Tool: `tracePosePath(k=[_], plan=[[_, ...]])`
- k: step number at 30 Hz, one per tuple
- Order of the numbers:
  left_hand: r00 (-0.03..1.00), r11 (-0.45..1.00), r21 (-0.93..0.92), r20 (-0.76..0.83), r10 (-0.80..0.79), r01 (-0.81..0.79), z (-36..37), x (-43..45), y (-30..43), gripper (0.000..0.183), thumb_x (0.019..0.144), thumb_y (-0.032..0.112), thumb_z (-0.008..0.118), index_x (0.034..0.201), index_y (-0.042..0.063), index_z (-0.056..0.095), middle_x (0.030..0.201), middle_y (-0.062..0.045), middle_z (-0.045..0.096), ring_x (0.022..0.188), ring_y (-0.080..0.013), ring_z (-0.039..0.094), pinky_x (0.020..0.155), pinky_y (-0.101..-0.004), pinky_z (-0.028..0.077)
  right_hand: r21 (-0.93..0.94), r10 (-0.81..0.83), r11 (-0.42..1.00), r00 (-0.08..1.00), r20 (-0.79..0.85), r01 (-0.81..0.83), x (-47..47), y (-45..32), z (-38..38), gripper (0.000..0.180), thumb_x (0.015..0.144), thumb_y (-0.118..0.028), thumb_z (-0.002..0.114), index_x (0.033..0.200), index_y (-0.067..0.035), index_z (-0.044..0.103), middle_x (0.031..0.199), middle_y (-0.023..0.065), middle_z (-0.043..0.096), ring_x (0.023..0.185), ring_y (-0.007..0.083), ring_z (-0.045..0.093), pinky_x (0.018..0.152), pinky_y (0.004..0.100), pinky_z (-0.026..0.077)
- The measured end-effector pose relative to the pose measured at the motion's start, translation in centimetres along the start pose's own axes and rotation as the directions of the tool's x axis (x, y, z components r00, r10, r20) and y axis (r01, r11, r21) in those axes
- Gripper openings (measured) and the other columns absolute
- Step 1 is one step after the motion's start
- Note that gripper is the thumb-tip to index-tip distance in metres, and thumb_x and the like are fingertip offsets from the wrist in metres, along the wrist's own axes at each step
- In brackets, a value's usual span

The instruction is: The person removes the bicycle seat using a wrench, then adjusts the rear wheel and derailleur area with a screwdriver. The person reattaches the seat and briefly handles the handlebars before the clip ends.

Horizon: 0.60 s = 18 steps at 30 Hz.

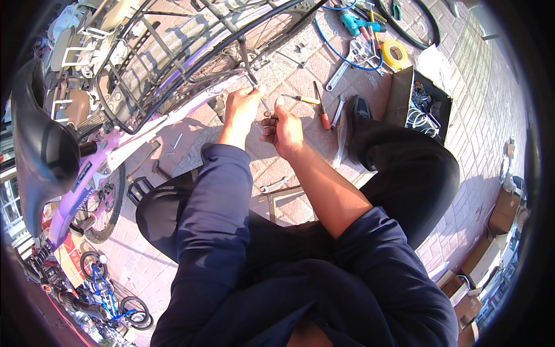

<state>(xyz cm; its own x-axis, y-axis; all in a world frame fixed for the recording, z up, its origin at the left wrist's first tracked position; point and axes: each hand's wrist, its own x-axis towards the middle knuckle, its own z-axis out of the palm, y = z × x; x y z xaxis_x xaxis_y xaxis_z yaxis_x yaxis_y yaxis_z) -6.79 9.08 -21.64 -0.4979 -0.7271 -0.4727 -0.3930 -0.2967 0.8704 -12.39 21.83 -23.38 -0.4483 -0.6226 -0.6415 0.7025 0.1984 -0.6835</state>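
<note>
A purple and pink bicycle frame [151,123] fills the upper left, with a black rear rack [175,63] over its rear wheel. One rack stay [245,56] runs down towards my hands. My left hand [239,112] is closed around a thin metal rod [263,105] beside the stay's lower end. Slightly lower and to the right, my right hand [284,129] pinches the rod's other end between thumb and fingers, by a small brass-coloured piece [266,114]. My fingers hide part of the rod, so its exact kind is unclear.
Right of my hands lie a yellow-handled screwdriver [305,99], a red-handled screwdriver [325,120] and a spanner [338,112]. Beyond are an adjustable wrench [356,51], a teal power drill [357,24] and yellow tape [394,54]. A cardboard box [398,93] holds cables and small parts.
</note>
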Motion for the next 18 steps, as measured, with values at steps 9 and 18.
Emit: tracePosePath(k=[9, 18], plan=[[0.997, 0.995, -0.057, 0.010, -0.077, 0.078, -0.3, -0.6, 0.8, 0.033, 0.091, 0.030, 0.072, 0.086, -0.003, 0.074, 0.067, 0.001, 0.059, 0.061, -0.0093, 0.047, 0.055, -0.0295, 0.037, 0.166, 0.339, 0.932, 0.938, -0.077, -0.323, 1.7, -1.7, -0.4, 0.042, 0.105, -0.039, 0.051, 0.092, -0.001, 0.062, 0.069, 0.0048, 0.058, 0.054, 0.0140, 0.052, 0.047, 0.0336, 0.052], [0.998, 0.999, 0.030, -0.068, 0.012, -0.010, 0.2, -0.4, 0.6, 0.034, 0.090, 0.029, 0.073, 0.076, -0.002, 0.069, 0.063, 0.003, 0.055, 0.059, -0.0085, 0.042, 0.052, -0.0314, 0.034, -0.676, -0.456, 0.611, 0.881, 0.125, 0.412, 1.6, 0.9, -1.7, 0.033, 0.103, -0.036, 0.057, 0.106, -0.004, 0.061, 0.076, 0.0051, 0.061, 0.063, 0.0197, 0.061, 0.056, 0.0393, 0.051]])
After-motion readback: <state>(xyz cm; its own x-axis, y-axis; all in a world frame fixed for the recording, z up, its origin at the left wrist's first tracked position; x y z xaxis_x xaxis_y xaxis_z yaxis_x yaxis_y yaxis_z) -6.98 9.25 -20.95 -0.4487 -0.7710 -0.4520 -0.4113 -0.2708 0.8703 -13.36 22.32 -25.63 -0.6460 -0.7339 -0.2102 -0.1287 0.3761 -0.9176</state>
